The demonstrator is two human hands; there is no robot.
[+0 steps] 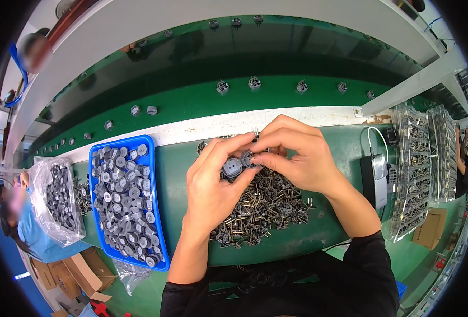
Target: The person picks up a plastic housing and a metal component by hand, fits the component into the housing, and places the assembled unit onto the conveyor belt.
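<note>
Left hand (208,174) grasping grey cap (232,168) at its two o'clock. Right hand (296,150) pinching open-faced piece (247,159) at its nine o'clock, just beside cap. Six o'clock from hands: heap of pinned parts (265,211). Nine o'clock: blue tray (159,216) holding similar caps (120,203). Three o'clock: black-and-silver device (379,182).

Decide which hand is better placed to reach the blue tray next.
Probably the left hand: the blue tray stands on its side, whereas the right hand would have to cross past it.
</note>
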